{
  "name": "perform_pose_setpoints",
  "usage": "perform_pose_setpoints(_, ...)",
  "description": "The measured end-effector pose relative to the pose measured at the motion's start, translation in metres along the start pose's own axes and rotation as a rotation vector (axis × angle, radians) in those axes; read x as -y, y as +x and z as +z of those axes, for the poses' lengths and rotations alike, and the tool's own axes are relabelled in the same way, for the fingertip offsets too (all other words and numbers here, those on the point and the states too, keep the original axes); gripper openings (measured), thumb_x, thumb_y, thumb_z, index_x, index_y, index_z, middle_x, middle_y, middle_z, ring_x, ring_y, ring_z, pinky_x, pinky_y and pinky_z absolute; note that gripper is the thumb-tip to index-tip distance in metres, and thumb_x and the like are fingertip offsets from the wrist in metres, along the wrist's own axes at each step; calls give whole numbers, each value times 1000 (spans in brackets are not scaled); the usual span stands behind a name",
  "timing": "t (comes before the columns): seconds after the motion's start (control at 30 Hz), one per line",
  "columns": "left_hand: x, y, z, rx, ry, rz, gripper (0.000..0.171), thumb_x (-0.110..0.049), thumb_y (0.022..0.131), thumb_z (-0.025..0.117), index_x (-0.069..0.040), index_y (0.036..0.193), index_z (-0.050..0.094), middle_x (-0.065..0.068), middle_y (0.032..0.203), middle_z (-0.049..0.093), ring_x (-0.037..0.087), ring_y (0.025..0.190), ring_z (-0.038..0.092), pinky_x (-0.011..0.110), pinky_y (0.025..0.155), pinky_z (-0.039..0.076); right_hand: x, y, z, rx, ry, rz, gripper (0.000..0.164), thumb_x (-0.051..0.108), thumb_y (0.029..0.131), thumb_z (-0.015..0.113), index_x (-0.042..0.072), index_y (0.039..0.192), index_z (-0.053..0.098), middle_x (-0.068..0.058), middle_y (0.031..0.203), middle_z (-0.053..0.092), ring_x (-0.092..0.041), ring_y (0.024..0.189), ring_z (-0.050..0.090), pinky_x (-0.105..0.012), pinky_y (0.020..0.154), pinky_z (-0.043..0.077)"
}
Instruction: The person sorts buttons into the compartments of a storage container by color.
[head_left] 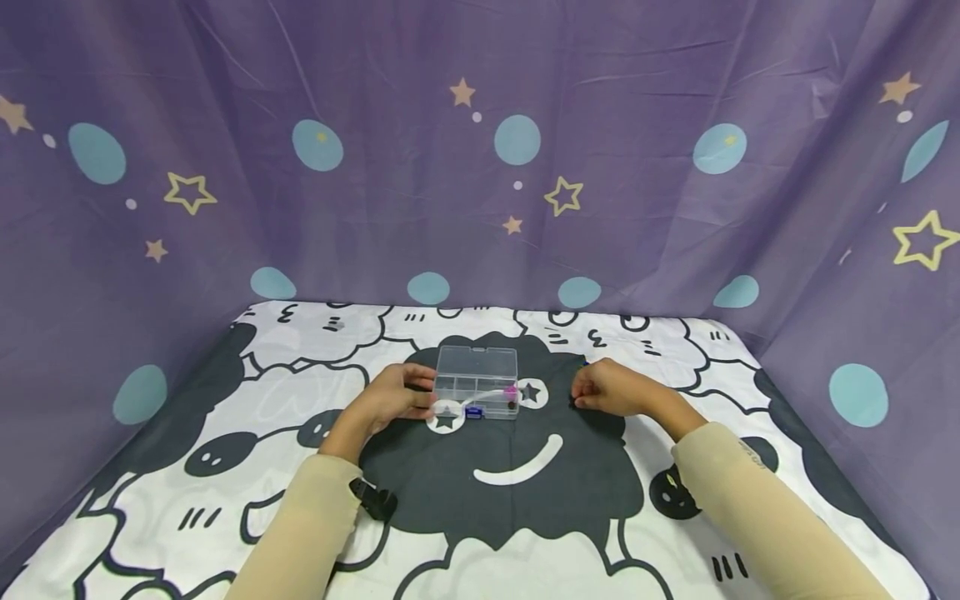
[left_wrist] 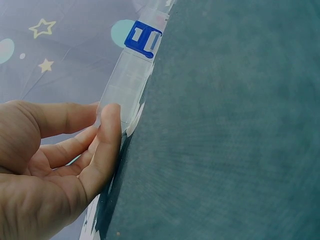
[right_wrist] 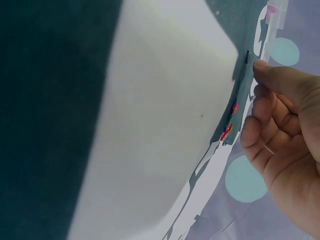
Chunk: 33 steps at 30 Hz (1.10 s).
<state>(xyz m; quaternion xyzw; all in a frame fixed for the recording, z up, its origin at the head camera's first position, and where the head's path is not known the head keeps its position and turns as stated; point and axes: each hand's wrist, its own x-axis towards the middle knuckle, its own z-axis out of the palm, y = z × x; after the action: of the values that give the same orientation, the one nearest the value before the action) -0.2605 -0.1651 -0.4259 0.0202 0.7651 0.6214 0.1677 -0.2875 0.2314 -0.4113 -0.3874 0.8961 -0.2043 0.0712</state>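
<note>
A clear plastic compartment box (head_left: 476,385) lies with its lid raised at the back. My left hand (head_left: 395,394) holds its left end, thumb at the front and fingers behind. In the left wrist view, the fingertips (left_wrist: 111,120) meet the box's end, beside its blue latch (left_wrist: 143,38). Small pink (head_left: 511,392) and dark red (head_left: 513,405) items sit at the box's right side. To the right, my right hand (head_left: 607,387) hovers low over the cloth, fingers loosely curled. A small dark piece (right_wrist: 247,56) lies just beyond its thumb tip; nothing shows between thumb and forefinger.
Small red-and-blue pieces (right_wrist: 235,107) lie on the cloth near the right hand, partly hidden by it in the head view. A sheep-print cloth (head_left: 517,500) covers the table. Behind it hangs a purple curtain (head_left: 420,208) with stars.
</note>
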Motion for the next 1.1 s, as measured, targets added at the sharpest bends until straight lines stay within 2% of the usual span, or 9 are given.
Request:
perform_pose_setpoints(0.33, 0, 0, 0, -3, -6, -9, 50, 12, 93, 67, 4, 140, 54, 24, 133, 52, 27, 100, 67, 37, 79, 66, -1, 2, 3, 23, 10, 0, 5, 10, 93, 77, 10, 89, 73, 10, 76, 65, -2, 67, 56, -24, 61, 52)
perform_pose_setpoints(0.7, 0, 0, -1, 4, -19, -3, 50, 12, 93, 66, 4, 140, 54, 25, 133, 52, 26, 98, 68, 36, 79, 66, 2, 5, 5, 43, -13, 19, 4, 7, 91, 77, 8, 92, 73, 9, 76, 64, -3, 67, 56, -25, 63, 53)
perform_pose_setpoints(1.1, 0, -1, 0, 17, -15, 15, 51, 13, 94, 66, 8, 143, 50, 28, 136, 49, 27, 99, 67, 37, 79, 66, 2, 4, 7, 59, 11, 18, 11, 5, 94, 72, 11, 87, 67, 9, 70, 58, -2, 63, 50, -22, 58, 46)
